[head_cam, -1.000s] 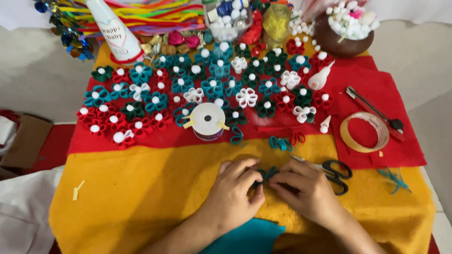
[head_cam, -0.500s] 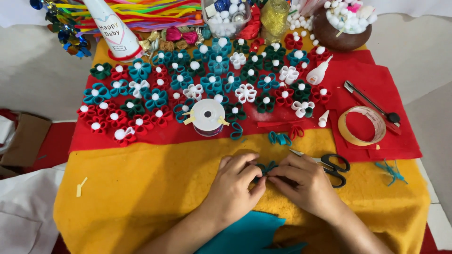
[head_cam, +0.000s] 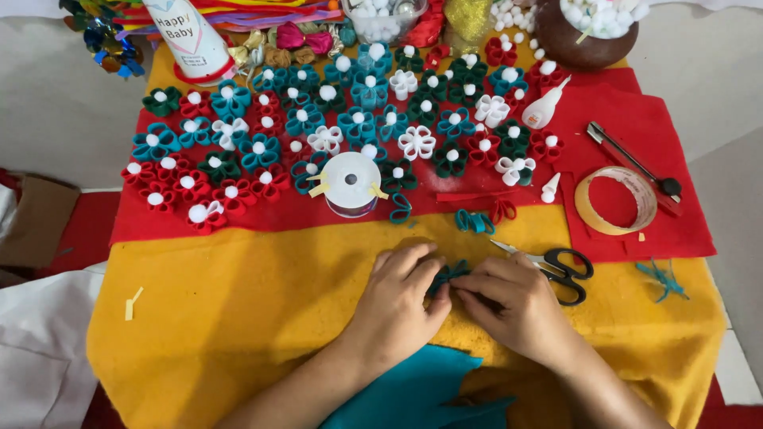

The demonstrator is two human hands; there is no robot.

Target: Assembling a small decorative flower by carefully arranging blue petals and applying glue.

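My left hand (head_cam: 395, 306) and my right hand (head_cam: 513, 306) meet over the yellow felt (head_cam: 230, 310), both pinching a small teal felt flower piece (head_cam: 447, 276) between their fingertips. Most of the piece is hidden by my fingers. Black-handled scissors (head_cam: 560, 272) lie just right of my right hand. Loose teal and red felt loops (head_cam: 475, 219) rest a little beyond my hands. A white double-sided tape roll (head_cam: 350, 183) stands further up, at the edge of the red felt (head_cam: 660, 230).
Rows of finished teal, red, green and white felt flowers (head_cam: 262, 151) with white pom-pom centres cover the red felt. A tape ring (head_cam: 616, 200), a cutter (head_cam: 632, 163), a glue bottle (head_cam: 547, 110), a brown bowl of pom-poms (head_cam: 592, 32) and a teal felt sheet (head_cam: 413, 389) lie around.
My hands stay together on the teal piece, with the fingers shifting slightly as they press it. The view has drifted a little; nothing else on the table moved.
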